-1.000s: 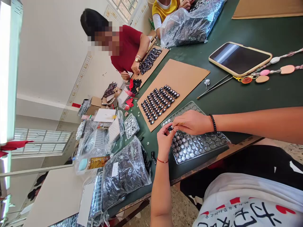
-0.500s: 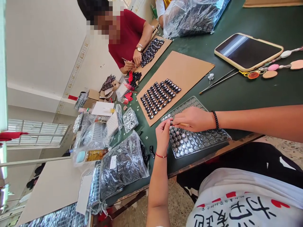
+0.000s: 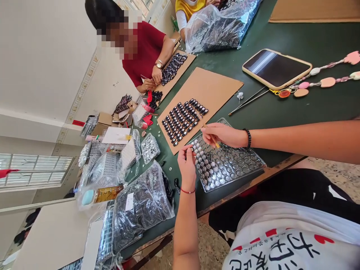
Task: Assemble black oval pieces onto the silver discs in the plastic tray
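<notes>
the left hand [image 3: 187, 165] pinches a small dark piece [image 3: 192, 149] above the clear tray [image 3: 239, 168]; the right hand [image 3: 223, 135] loosely grips a thin stick (yellow-tipped). rows on the cardboard [image 3: 219, 84] cover roughly half; much remains.

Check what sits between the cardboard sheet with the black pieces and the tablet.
Head view: a thin metal rod and a small silver piece on bare green table.

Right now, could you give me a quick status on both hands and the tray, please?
Left hand pinching a small dark piece at the tray's near-left corner. Right hand above tray, holding a thin stick. Cardboard sheet of finished pieces just beyond; nothing blocking.
</notes>
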A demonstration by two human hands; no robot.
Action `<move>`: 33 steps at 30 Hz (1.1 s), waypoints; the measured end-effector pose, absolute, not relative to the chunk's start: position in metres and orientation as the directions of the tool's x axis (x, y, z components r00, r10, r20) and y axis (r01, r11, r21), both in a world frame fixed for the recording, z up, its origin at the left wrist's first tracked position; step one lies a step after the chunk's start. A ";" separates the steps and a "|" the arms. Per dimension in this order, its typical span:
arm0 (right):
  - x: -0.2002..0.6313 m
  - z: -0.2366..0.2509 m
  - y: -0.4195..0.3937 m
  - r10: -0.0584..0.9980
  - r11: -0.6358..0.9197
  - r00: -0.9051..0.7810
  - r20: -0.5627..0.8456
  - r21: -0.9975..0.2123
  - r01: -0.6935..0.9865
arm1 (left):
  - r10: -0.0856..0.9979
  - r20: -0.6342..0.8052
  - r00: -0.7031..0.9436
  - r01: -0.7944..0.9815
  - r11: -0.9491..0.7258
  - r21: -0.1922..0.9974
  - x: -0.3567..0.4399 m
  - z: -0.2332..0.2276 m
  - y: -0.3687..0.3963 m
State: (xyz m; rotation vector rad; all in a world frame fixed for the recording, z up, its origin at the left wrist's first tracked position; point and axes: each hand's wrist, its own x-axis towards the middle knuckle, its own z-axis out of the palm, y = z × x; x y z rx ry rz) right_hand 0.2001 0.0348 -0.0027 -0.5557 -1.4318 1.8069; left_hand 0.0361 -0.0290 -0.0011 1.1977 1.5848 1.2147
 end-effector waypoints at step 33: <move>0.205 0.010 0.110 0.913 0.221 -0.402 0.069 -0.911 0.347 | 0.994 -0.105 0.000 0.070 0.105 0.992 0.039 0.011 -0.044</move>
